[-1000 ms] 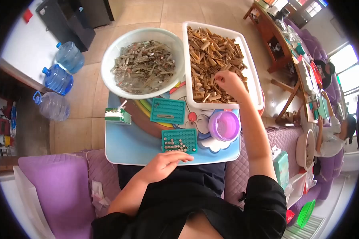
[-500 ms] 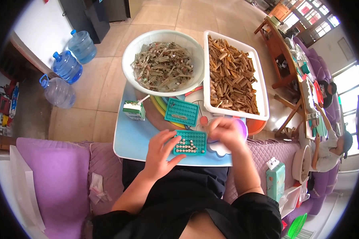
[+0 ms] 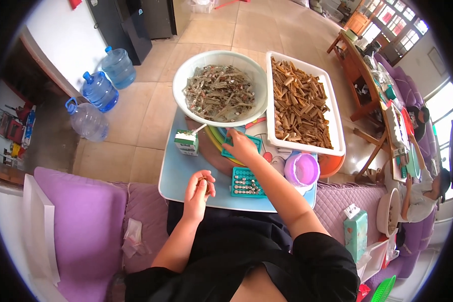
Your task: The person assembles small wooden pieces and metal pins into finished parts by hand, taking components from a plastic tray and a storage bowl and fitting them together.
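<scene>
In the head view, the left hand [image 3: 198, 195] has its fingers curled around a small brown piece [image 3: 204, 180], left of the front green tray [image 3: 238, 171]. The right hand [image 3: 230, 143] is over the back green tray [image 3: 257, 142], fingers bent, and I cannot tell if it holds anything. Before, the left hand was at the front green tray and the right hand by the purple tub [image 3: 303, 181]

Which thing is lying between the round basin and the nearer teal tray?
In the head view, the farther teal tray lies there, partly hidden by the right hand.
</scene>
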Available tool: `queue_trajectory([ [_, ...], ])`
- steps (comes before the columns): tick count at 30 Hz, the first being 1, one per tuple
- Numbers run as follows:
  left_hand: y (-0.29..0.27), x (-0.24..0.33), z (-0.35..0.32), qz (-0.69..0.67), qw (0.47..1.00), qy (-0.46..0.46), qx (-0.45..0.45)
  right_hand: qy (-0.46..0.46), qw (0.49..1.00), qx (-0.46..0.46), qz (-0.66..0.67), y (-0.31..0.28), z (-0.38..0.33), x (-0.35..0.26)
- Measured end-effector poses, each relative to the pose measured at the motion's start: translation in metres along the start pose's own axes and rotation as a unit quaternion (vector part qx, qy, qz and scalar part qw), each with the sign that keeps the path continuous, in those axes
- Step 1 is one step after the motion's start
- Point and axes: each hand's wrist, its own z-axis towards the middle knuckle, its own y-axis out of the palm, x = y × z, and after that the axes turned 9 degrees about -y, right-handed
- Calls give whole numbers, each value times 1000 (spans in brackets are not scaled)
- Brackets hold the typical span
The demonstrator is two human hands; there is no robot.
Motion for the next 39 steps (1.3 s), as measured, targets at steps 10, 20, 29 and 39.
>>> queue_trajectory([
  [10,-3,5,2,84,994,-69,-8,-13,930,44,364,-64,-60,-21],
  [20,60,-7,17,51,981,-151,-113,82,687,-10,722,-86,-149,-38],
  [29,78,-13,2,186,979,-46,-65,-18,926,121,358,-77,-169,-37],
  [39,52,-26,13,-96,960,-92,-246,87,774,145,610,-84,-168,-45],
])
